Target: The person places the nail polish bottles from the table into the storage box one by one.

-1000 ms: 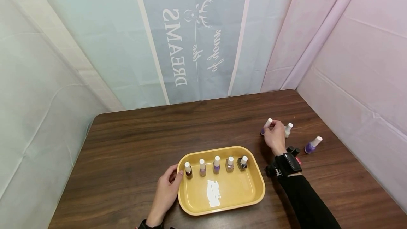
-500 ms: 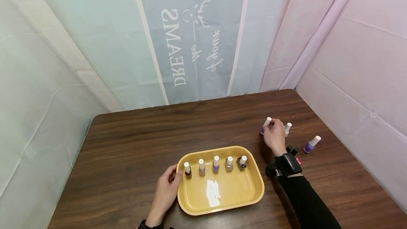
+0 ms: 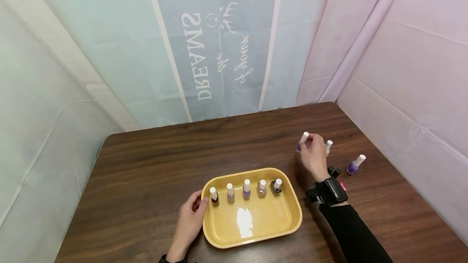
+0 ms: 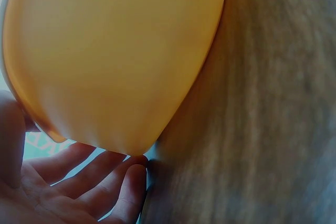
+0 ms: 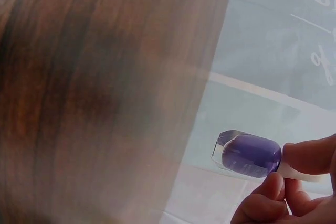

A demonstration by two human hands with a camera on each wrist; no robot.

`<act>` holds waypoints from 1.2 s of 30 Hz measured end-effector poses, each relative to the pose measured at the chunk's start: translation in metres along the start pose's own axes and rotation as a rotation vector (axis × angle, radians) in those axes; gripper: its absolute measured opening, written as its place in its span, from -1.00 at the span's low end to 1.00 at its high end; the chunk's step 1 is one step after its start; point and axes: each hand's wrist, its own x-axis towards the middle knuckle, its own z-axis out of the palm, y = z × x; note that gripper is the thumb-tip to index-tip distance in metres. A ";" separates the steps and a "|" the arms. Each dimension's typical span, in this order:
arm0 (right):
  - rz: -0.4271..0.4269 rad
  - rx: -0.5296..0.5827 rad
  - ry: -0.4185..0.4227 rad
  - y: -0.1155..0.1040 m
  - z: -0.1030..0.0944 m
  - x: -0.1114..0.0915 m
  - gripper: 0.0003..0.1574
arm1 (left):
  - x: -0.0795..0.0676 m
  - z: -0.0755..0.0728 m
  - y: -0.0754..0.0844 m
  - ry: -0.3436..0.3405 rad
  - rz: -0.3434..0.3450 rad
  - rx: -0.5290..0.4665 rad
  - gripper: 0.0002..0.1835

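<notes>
My left hand (image 3: 189, 220) grips the left side of a yellow tray (image 3: 256, 240), thumb at the rim and fingers against its outer side, as the left wrist view shows. Inside the tray a row of nail polish bottles stands along the far wall, among them a dark one (image 3: 214, 200), a purple one (image 3: 246, 192) and a black one (image 3: 276, 188). At the far right my right hand (image 3: 313, 155) pinches the white cap of a purple nail polish bottle (image 5: 252, 155) between thumb and fingers. The bottle is tilted, its base turned away from the hand.
To the right of my right hand are a pale bottle (image 3: 328, 146), partly hidden by the hand, and a purple bottle (image 3: 354, 166) with a white cap. Dark brown wooden table (image 3: 164, 157) lies beneath. Fabric walls (image 3: 234, 52) rise behind and at both sides.
The head view has drifted slightly, so everything sits a little further left. My right hand keeps its pinch on the purple nail polish bottle with little visible movement; the left stays on the tray.
</notes>
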 end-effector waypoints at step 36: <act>-0.378 0.172 -0.090 -0.096 -0.013 -0.075 -0.69 | 0.001 0.002 -0.001 0.023 0.004 0.029 -0.65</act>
